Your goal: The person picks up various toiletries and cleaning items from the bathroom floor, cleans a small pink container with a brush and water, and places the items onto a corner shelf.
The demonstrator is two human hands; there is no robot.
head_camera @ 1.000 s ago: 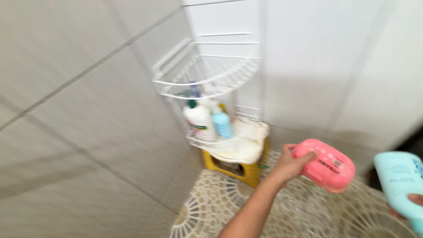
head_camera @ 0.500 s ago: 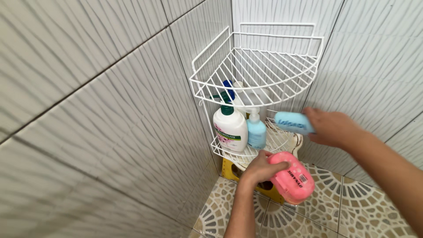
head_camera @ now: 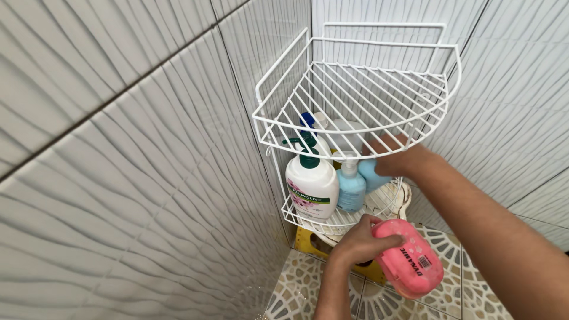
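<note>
A white wire corner rack (head_camera: 355, 127) hangs in the tiled corner. Its top shelf holds nothing. On the lower shelf (head_camera: 332, 222) stand a white pump bottle (head_camera: 311, 186) with a dark green pump and a small light blue pump bottle (head_camera: 351, 188), with more bottles behind them. My right hand (head_camera: 398, 159) reaches in under the top shelf, shut on a light blue bottle (head_camera: 370, 173) above the lower shelf. My left hand (head_camera: 355, 242) holds a pink rounded bottle (head_camera: 409, 258) just below the rack.
Ribbed white wall tiles close in on the left and right. A yellow object (head_camera: 305, 242) sits under the rack on the patterned floor tiles (head_camera: 296, 290). A whitish rounded item (head_camera: 402, 198) rests at the lower shelf's right side.
My right hand has carried the light blue bottle leftwards, in under the top shelf. My left hand with the pink bottle has stayed below the rack. The view has moved closer.
</note>
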